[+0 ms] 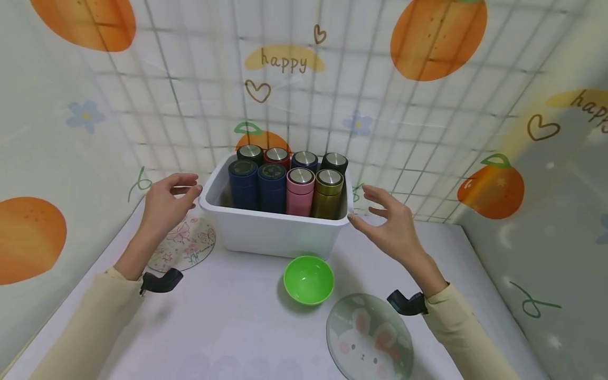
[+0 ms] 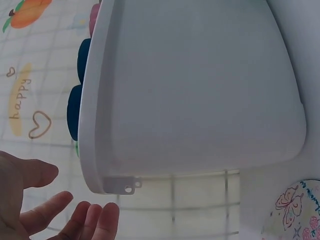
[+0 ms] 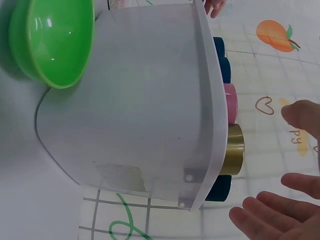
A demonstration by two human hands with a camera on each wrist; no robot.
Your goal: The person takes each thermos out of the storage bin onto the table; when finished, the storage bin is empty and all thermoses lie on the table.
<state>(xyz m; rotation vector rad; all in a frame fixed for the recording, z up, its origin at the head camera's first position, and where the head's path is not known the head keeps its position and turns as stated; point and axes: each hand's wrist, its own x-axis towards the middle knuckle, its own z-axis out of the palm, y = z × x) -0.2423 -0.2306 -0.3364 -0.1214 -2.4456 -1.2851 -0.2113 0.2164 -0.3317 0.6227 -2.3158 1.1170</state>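
A white plastic bin point(image 1: 275, 232) stands on the table, with several thermos flasks upright in two rows. In the front row are two dark blue flasks point(image 1: 244, 187), a pink flask point(image 1: 300, 198) and a gold flask point(image 1: 327, 198); behind them show silver-topped lids. Beside the bin's left end my left hand point(image 1: 166, 203) hovers, fingers spread and loosely bent, apart from the rim in the left wrist view. Off the right end is my right hand point(image 1: 391, 224), thumb and fingers apart; the right wrist view shows a gap to the rim. Neither hand holds anything.
A green bowl point(image 1: 309, 281) sits in front of the bin. A round bunny-patterned mat point(image 1: 370, 338) lies at the front right, and a round flowered mat point(image 1: 182, 243) lies partly under my left forearm. Behind the bin hangs a printed sheet over a wire grid point(image 1: 199, 105).
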